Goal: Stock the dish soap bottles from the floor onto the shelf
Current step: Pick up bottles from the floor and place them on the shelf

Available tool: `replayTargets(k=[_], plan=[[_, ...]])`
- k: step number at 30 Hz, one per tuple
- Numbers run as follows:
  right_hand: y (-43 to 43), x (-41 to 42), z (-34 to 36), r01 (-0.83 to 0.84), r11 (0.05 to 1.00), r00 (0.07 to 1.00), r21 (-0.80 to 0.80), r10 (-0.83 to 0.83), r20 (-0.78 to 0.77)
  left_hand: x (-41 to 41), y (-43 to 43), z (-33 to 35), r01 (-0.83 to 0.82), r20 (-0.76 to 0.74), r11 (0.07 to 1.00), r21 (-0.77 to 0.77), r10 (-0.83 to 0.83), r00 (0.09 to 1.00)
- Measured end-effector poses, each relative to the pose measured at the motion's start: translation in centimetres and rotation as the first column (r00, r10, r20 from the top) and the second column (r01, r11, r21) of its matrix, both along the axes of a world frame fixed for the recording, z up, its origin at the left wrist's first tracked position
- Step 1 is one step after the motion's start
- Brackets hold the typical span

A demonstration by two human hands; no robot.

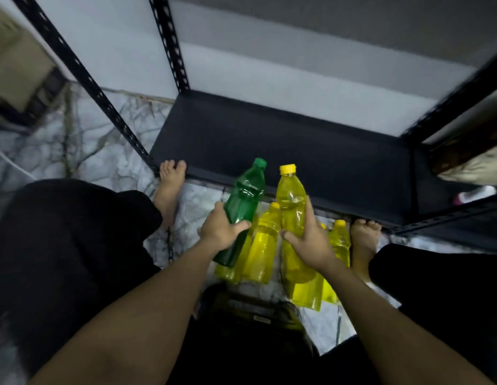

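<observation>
My left hand (222, 232) grips a green bottle (244, 198) with a green cap, lifted and tilted toward the shelf. In my right hand (311, 240) is a yellow bottle (291, 201) with a yellow cap, held upright beside the green one. Both caps reach the front edge of the dark bottom shelf board (297, 140), which carries nothing in its middle. Several more yellow bottles stand on the floor below my hands, one (262, 245) between them and one (340, 240) to the right.
Black perforated uprights (169, 43) frame the rack, with a pale wall behind. My bare feet (171, 187) rest on the marble-pattern floor at the shelf's front edge. A dark bag (250, 315) lies between my knees. A small pink and white item (475, 194) sits at the right.
</observation>
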State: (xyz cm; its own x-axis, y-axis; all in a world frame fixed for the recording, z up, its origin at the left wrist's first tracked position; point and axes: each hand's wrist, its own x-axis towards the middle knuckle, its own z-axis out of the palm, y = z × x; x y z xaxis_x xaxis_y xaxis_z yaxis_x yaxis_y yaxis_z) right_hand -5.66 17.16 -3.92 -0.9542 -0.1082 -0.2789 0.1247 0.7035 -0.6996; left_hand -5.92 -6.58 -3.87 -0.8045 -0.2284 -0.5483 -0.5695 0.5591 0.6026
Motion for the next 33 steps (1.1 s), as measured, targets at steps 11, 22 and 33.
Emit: replayTargets(k=[11,22,33], plan=[[-0.6,1.3,16.2,-0.074,0.98,0.908,-0.186,-0.011,-0.419,1.5,0.5,15.2,0.096,-0.502,0.993,-0.069,-0.118,0.857],[-1.5,0.4,33.8,-0.207,0.925,0.71,-0.318,-0.081,-0.699,2.2,1.3,30.7,0.174,-0.823,0.961,0.216,0.083,0.562],[-2.8,-5.2,46.2,-0.216,0.894,0.474,-0.392,-0.255,-0.843,-4.5,3.2,43.7,0.197,-0.961,0.966,0.167,0.116,0.25]])
